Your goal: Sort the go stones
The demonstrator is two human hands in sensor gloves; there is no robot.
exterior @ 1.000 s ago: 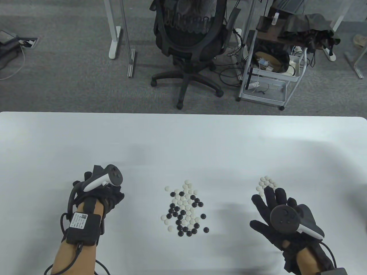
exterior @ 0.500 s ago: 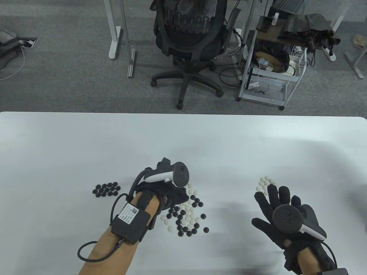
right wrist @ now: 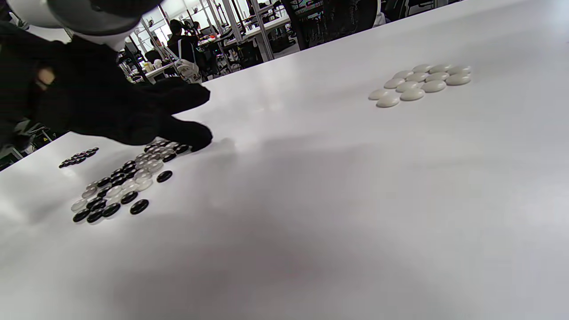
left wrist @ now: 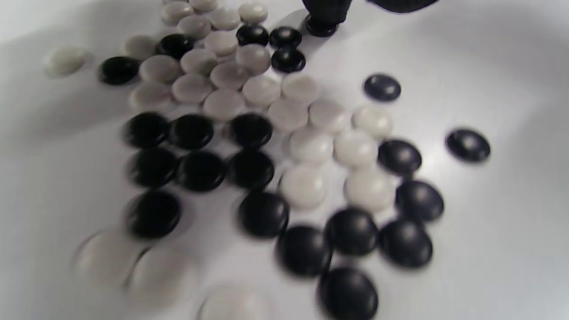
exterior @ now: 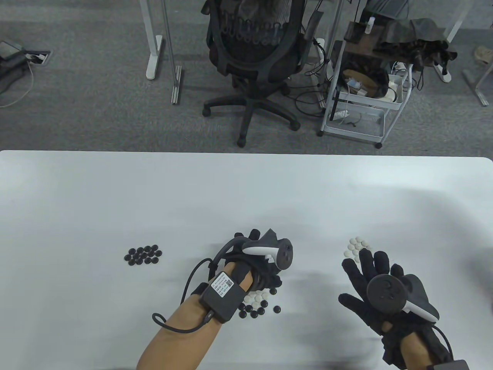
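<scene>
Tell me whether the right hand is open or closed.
Open. In the table view the right hand hovers with its fingers spread and straight, holding nothing, just below the white stones.

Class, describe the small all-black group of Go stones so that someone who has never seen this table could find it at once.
Start at the white table and find the mixed heap of stones near its front middle, under the left hand. Look left of that heap to the tight all-black cluster, lying apart. Unlike the heap it has no white stones, and unlike the all-white cluster on the right, every stone is black.
</scene>
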